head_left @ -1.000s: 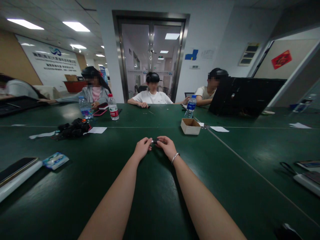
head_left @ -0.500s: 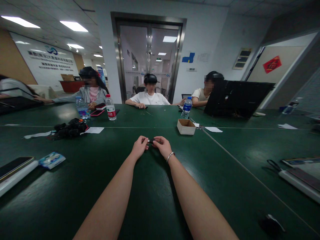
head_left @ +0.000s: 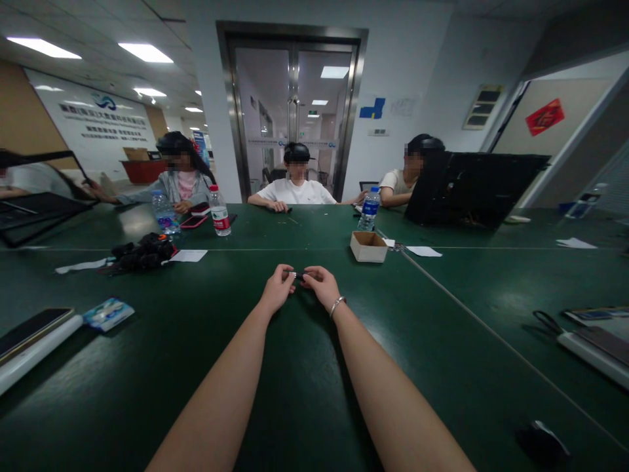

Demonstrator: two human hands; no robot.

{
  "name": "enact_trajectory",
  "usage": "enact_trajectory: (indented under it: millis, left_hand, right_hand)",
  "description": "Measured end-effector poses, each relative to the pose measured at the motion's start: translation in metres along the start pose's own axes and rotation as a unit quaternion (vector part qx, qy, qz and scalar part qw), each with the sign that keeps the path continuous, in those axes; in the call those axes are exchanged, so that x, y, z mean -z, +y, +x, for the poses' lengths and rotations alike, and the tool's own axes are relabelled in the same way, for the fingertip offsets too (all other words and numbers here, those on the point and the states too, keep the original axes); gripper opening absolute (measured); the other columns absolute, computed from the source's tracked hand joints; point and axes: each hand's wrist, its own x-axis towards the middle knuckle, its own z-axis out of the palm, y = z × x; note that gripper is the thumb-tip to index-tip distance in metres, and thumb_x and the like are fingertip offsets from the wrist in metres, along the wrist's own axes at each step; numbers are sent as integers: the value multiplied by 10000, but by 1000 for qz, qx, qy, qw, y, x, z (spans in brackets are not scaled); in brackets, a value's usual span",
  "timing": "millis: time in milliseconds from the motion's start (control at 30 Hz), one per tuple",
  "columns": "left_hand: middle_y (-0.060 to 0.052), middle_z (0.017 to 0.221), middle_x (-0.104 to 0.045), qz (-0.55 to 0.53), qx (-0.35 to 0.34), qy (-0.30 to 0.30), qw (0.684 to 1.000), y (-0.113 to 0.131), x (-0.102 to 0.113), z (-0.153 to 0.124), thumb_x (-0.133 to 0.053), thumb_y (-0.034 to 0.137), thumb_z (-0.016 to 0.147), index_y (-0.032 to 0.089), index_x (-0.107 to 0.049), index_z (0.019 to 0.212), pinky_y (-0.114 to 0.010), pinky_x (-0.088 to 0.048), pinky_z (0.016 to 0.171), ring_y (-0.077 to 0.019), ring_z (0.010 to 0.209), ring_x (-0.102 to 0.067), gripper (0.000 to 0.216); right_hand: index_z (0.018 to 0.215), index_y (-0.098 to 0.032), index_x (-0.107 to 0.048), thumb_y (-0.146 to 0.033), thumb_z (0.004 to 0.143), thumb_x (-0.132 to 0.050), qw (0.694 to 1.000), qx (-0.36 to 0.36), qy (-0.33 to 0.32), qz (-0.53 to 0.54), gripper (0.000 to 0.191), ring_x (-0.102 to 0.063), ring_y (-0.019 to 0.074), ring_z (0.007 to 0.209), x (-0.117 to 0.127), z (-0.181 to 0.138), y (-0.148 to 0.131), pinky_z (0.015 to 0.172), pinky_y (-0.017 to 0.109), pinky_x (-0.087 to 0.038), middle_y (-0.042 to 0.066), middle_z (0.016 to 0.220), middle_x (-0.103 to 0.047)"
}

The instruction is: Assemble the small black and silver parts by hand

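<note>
Pinching opposite ends of a black piece (head_left: 299,276), left hand (head_left: 278,288) and right hand (head_left: 322,287) face each other over the tabletop (head_left: 304,367), which likely steadies it.

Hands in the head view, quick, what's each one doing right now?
Left hand: closed, fingertips at the silver end of a small black-and-silver object.
Right hand: closed, fingertips pinching its black end.

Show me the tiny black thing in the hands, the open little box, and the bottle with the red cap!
Tiny black thing (head_left: 299,276): head view, on its dark middle.
Open little box (head_left: 367,252): head view, on its front wall.
Bottle with the red cap (head_left: 221,220): head view, on its label.
</note>
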Motion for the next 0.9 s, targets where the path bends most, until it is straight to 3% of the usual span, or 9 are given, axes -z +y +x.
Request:
enact_trajectory:
  millis: [200,333,500,700,900]
  left_hand:
    - [-60,985,-574,-33,17,19,999,0,-1,-1,-519,332,808,197,-480,1063,-236,-525,615,-94,673,-598,292]
    - [-46,892,-607,-23,27,14,999,-2,0,0,-513,415,800,171,-528,901,-256,-519,638,-113,682,-602,264]
    - [-55,734,-618,27,38,1,999,2,1,-3,-411,551,805,152,-574,766,-292,-501,645,-153,657,-600,433]
    - [-32,842,-611,-12,-3,-18,1000,4,3,-4,-510,483,767,189,-550,868,-272,-494,638,-135,687,-599,314]
    - [-55,704,-631,81,32,-4,996,4,3,-3,-374,602,786,157,-591,707,-296,-463,653,-171,650,-604,501]
  right_hand:
    - [842,-172,-588,-325,563,-737,1000,-8,4,6,352,-635,138,595,0,0,1,666,330,-540,-15,675,-620]
    - [840,-170,-598,-334,564,-736,1000,-10,-1,7,350,-634,135,593,0,0,0,658,323,-542,-8,685,-630]
    - [832,-170,-610,-329,583,-725,1000,-8,-4,6,317,-631,135,591,0,0,-1,658,324,-540,1,689,-638]
    - [839,-166,-608,-308,597,-709,1000,-10,1,2,298,-634,138,595,0,-1,-1,654,322,-536,-1,686,-634]
    - [828,-164,-615,-260,601,-704,1000,-10,-10,2,262,-630,126,601,0,-3,-4,681,321,-543,-9,687,-625]
